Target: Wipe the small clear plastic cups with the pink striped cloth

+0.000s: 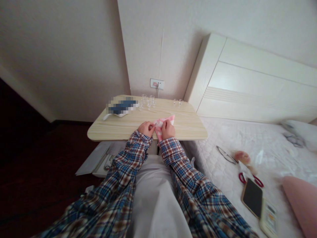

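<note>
Low over the near edge of the table, my right hand (pixel 168 129) is closed on a pink and white cloth (pixel 171 118). One corner of the cloth sticks up beyond the fingers, and another part hangs down between my hands. My left hand (pixel 146 129) is beside it, thumb and fingers pinched together at the cloth's left side. What the left fingertips hold is too small to make out. Farther back on the table stand several small clear cups (pixel 151 99) in a cluster. Two more small clear cups (pixel 181 102) stand to the right.
The pale wooden table (pixel 119 129) has rounded corners. A blurred dark-blue object (pixel 123 106) lies at its left. A wall socket (pixel 157 83) is behind. On the bed at right lie eyeglasses (pixel 226 154), red-handled scissors (pixel 258 181), a phone (pixel 252 197) and a remote control (pixel 269 218).
</note>
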Tool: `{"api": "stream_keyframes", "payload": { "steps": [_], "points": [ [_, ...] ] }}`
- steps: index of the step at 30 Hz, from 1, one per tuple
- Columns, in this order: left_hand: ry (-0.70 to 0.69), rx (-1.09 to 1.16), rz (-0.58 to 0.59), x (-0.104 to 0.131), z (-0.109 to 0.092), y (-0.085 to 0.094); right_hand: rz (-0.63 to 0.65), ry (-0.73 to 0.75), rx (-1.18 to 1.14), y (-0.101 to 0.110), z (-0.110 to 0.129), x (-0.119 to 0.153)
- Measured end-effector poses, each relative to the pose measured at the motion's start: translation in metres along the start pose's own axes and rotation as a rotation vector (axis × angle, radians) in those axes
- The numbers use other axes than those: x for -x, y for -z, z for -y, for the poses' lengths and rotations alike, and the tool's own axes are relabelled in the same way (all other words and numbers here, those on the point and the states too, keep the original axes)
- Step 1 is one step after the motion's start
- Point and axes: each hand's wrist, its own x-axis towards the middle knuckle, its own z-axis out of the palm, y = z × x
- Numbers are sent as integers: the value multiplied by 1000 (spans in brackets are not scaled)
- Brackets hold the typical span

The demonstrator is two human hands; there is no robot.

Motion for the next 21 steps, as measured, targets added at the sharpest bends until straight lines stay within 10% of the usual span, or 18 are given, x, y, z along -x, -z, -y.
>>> {"api": "stream_keyframes", "payload": {
  "steps": [21],
  "points": [
    [94,73,-19,0,-10,9,43,16,-380,-28,-12,-17]
  ]
}}
